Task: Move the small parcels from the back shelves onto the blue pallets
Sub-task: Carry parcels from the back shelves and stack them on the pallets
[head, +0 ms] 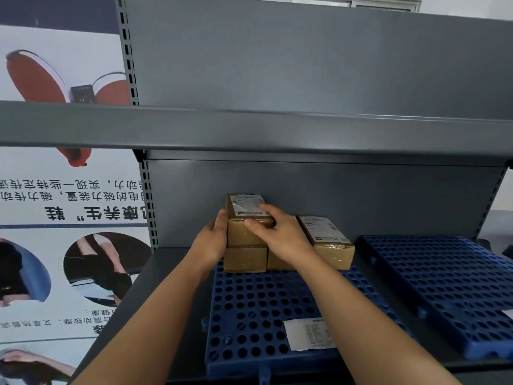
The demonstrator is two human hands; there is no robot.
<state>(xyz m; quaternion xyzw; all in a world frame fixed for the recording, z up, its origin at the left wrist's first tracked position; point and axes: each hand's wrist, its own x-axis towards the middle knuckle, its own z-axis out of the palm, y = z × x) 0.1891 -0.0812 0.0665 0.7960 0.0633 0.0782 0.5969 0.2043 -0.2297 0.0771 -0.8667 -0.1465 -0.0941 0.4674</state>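
Several small brown cardboard parcels stand at the back of the left blue pallet (249, 307) on a grey shelf. The top parcel (247, 218), with a white label, rests on a lower parcel (244, 258). My left hand (215, 240) presses its left side and my right hand (280, 234) covers its right side and front, so both hands grip it. Another labelled parcel (327, 240) lies to the right, beside one partly hidden under my right wrist.
A second blue pallet (444, 287) lies to the right on the same shelf. A white paper label (305, 334) lies on the left pallet's front. A grey shelf board (249, 129) overhangs above. A printed poster (55, 218) covers the wall at left.
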